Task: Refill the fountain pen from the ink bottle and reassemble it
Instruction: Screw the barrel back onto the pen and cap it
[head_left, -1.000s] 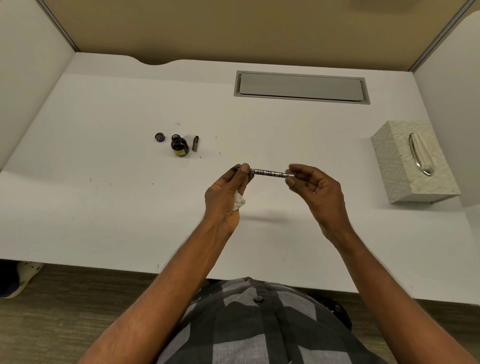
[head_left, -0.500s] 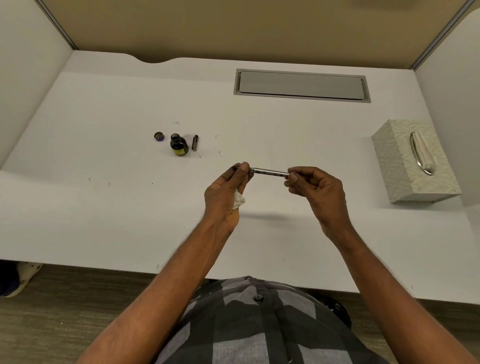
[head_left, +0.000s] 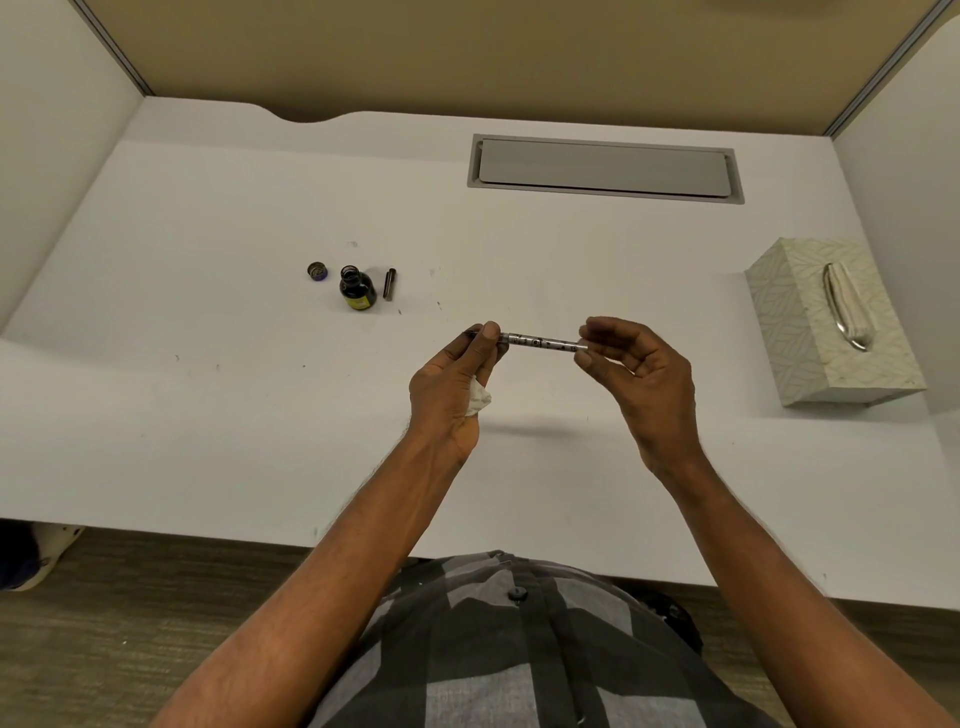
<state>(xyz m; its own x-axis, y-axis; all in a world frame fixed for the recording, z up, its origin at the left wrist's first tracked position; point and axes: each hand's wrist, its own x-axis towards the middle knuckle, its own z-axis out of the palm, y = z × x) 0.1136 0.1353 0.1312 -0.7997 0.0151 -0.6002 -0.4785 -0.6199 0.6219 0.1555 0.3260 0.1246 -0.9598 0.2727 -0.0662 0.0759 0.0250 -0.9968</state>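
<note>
A fountain pen (head_left: 543, 343) is held level over the worktop's (head_left: 208, 415) middle, each end pinched by the curled fingertips of the left hand (head_left: 452, 384) and the right hand (head_left: 644, 374). If the barrel is twisted askew, ink could be spilled. The uncapped ink bottle (head_left: 357, 287), farther back toward the left edge, could be tipped.

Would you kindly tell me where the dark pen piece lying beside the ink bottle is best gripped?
Pinch the dark pen piece across its middle, coming from above and the right: it lies flat on the desk, a slim tube pointing away, and the open ink bottle stands close on its left.
</note>
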